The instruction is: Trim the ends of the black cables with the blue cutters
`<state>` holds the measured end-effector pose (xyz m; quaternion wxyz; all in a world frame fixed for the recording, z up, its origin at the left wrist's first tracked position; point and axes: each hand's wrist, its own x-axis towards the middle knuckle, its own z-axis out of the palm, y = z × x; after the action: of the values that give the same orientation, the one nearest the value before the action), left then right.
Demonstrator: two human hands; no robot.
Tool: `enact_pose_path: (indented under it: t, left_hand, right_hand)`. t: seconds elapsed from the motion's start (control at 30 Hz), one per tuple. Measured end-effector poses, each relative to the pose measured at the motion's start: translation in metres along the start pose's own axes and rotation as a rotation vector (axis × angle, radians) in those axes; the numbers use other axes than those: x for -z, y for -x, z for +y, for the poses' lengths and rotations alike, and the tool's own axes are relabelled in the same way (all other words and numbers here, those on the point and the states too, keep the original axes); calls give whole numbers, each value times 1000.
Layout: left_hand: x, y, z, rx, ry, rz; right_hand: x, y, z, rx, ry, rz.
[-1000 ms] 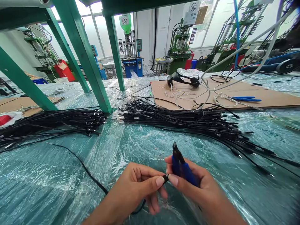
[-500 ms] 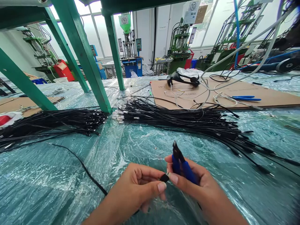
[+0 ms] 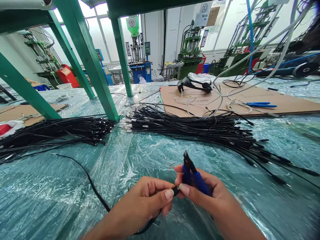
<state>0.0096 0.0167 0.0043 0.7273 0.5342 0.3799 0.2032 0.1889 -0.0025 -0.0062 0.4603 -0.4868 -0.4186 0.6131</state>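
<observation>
Pinching stubby black connector (image 3: 176, 190), left hand (image 3: 147, 203); right (image 3: 210, 196) cradles blue-handled cutters (image 3: 196, 178).

Cutters (image 3: 189, 164): blue handles spread apart, dark head pointing up and away, held in the right hand (image 3: 212, 196). Connector (image 3: 176, 190): small, black (far end bright), pinched by the left hand (image 3: 147, 200). Cable (image 3: 90, 181): black, curved across the bench (image 3: 150, 153), partly hidden beneath the left hand.
</observation>
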Motion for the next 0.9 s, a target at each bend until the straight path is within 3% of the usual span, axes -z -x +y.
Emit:
enact_pose_path:
  t: [0.47, 0.7, 0.8, 0.9]
  left_hand:
    - [0, -1, -3, 15, -11, -1]
    - [-6, -4, -3, -1, 23, 235]
    - [-8, -2, -1, -59, 30, 442]
    - [-7, 0, 2, -101, 43, 538]
  right_hand:
    - [0, -1, 3, 2, 40, 39]
    - [1, 1, -2, 39, 170, 89]
    - [8, 0, -3, 199, 419, 176]
    - [19, -5, -1, 521, 788, 230]
